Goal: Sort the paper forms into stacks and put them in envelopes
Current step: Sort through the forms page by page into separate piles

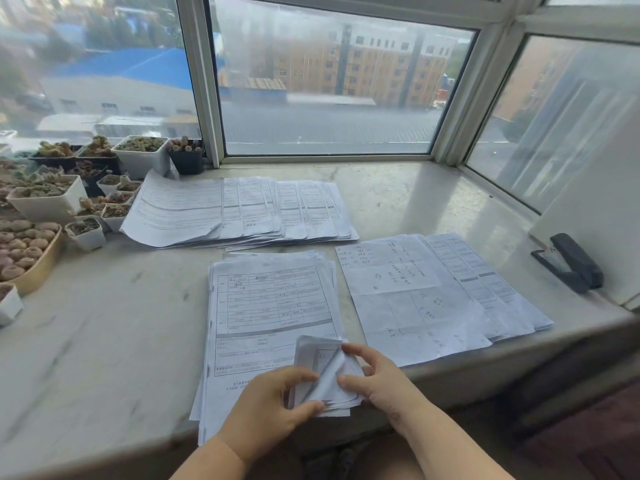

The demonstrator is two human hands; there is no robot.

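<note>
Head view, swept from nine o'clock across to three. At nine and ten o'clock, succulent pots (52,199) crowd the left end of the marble tabletop (104,306), white square pots beside a tan bowl of round plants. At eleven to twelve o'clock, near the window frame (204,81), lies a fanned row of forms (239,209), sheets overlapping sideways. At the centre, toward six o'clock, sits the near stack of forms (273,306), its lower edge hanging past the tabletop's front edge. The left hand (270,407) rests on this stack's lower right corner, thumb and forefinger pinching curled sheet corners (325,368); its grip is closed on paper. Just right of it, the right hand (377,375) pinches the same lifted corners from the other side, fingertips and thumb clamped on the paper. At two to four o'clock lies a third pile of forms (415,296), topped by a handwritten sheet, printed sheets fanned beneath. At three o'clock, a black stapler (571,261) lies by the white wall.
</note>
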